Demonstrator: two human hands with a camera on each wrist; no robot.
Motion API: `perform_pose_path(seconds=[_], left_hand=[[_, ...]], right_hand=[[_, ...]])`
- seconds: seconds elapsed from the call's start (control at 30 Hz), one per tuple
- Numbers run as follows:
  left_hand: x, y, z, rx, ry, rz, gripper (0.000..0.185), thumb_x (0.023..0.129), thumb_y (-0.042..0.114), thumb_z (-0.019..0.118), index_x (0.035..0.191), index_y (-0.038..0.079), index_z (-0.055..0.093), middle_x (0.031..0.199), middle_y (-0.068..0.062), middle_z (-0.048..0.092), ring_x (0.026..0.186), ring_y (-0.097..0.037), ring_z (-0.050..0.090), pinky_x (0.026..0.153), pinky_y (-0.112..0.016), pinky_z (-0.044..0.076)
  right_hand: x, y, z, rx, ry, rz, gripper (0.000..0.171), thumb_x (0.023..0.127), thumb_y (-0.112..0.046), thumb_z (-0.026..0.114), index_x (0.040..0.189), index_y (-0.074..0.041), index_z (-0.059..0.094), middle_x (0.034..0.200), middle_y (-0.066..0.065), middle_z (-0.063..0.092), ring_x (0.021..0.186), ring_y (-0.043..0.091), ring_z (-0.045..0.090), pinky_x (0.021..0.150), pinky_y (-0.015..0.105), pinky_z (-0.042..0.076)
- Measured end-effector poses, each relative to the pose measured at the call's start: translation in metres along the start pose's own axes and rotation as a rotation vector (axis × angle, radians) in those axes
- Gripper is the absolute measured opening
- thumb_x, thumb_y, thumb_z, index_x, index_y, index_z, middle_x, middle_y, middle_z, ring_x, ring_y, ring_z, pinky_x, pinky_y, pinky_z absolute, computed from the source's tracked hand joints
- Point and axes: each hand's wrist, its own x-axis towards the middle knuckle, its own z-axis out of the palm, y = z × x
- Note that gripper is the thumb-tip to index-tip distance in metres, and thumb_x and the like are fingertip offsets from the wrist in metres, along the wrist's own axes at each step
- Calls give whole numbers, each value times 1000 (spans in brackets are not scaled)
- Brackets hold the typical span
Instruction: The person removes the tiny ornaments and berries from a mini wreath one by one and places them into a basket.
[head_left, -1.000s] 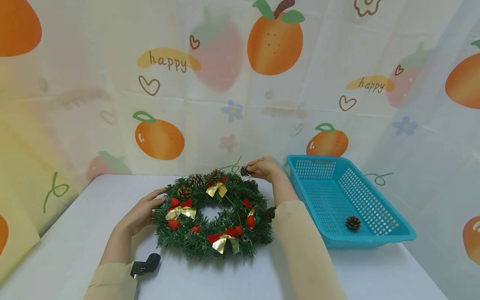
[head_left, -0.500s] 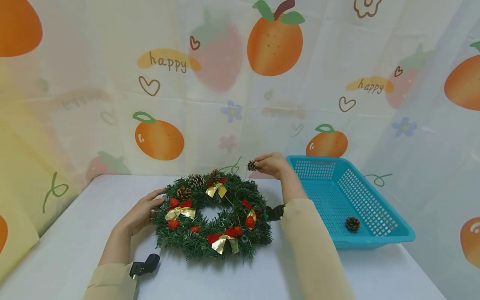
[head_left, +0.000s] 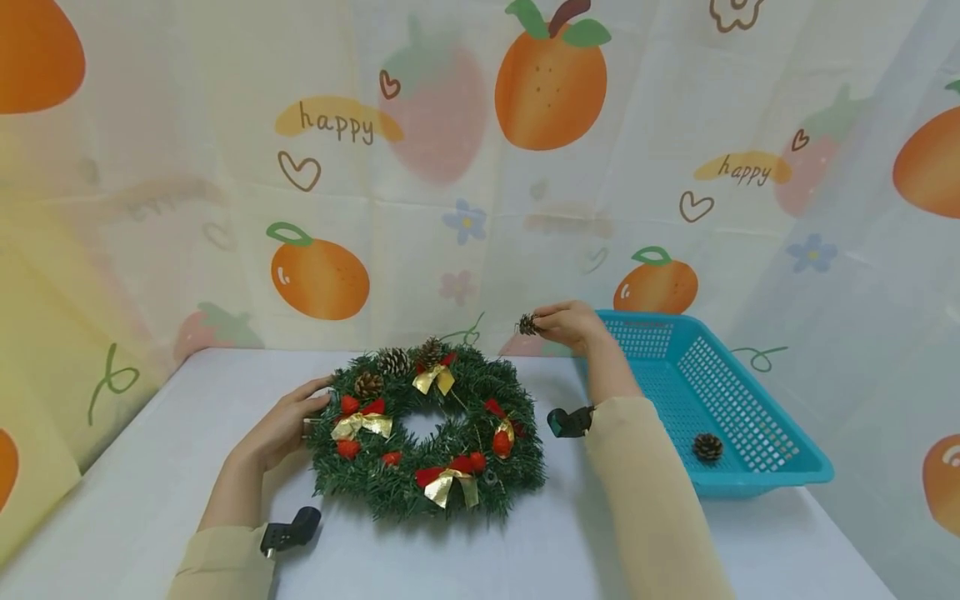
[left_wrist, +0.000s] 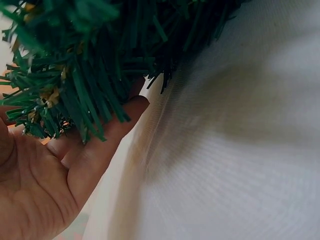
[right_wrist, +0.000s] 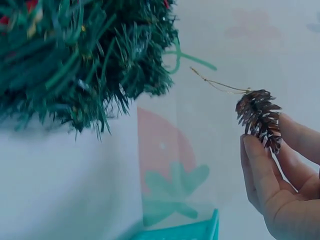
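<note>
Stripping pine cones from the wreath [head_left: 427, 433]: right hand [head_left: 570, 323] pinches one freed pine cone [head_left: 527, 324] beside the basket [head_left: 750, 467], which holds one cone [head_left: 707, 447]; three remain attached; left hand [head_left: 288, 421] rests flat-fingered against the wreath.

Place: we read it as a staged tabletop booth.
Evidence: fruit-print curtain [head_left: 480, 167] backdrop, white table [head_left: 135, 492], teal basket [head_left: 757, 471].
</note>
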Motion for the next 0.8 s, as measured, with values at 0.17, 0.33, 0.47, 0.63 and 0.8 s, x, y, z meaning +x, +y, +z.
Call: perform_pose_path(seconds=[0.17, 0.33, 0.47, 0.63, 0.8], left_hand=[[0, 1, -1, 5, 2, 0, 65, 107, 36, 37, 161, 16, 6, 163, -26, 6, 76, -10, 47, 77, -32, 47], [-2, 2, 1, 23, 4, -7, 65, 108, 35, 36, 161, 15, 5, 163, -28, 4, 80, -11, 47, 78, -32, 46], [-3, 3, 2, 37, 12, -13, 64, 108, 33, 36, 161, 15, 5, 163, -28, 5, 73, -10, 41, 74, -31, 43], [-3, 2, 2, 39, 14, -12, 63, 108, 33, 35, 161, 14, 5, 162, -29, 5, 80, -12, 48, 78, -32, 46], [-3, 3, 1, 33, 17, -12, 64, 108, 35, 36, 161, 15, 6, 163, -28, 6, 74, -11, 43, 77, -32, 45]], right_hand=[[-3, 2, -15, -34, 12, -20, 50, 101, -4, 52, 149, 2, 40, 159, 19, 34, 146, 32, 38, 117, 35, 38], [-5, 8, -30, -48, 20, -26, 51, 102, -4, 50, 150, 3, 36, 161, 19, 28, 148, 31, 35, 118, 36, 36], [-9, 13, -41, -83, 39, -17, 52, 102, -7, 49, 152, 1, 35, 162, 19, 27, 148, 31, 34, 118, 37, 35], [-12, 20, -52, -78, 56, -12, 52, 103, -8, 50, 152, 0, 36, 162, 18, 28, 147, 31, 35, 118, 38, 35], [-15, 23, -60, -47, 69, -4, 52, 103, -8, 49, 152, 0, 34, 162, 18, 27, 148, 31, 35, 118, 36, 36]])
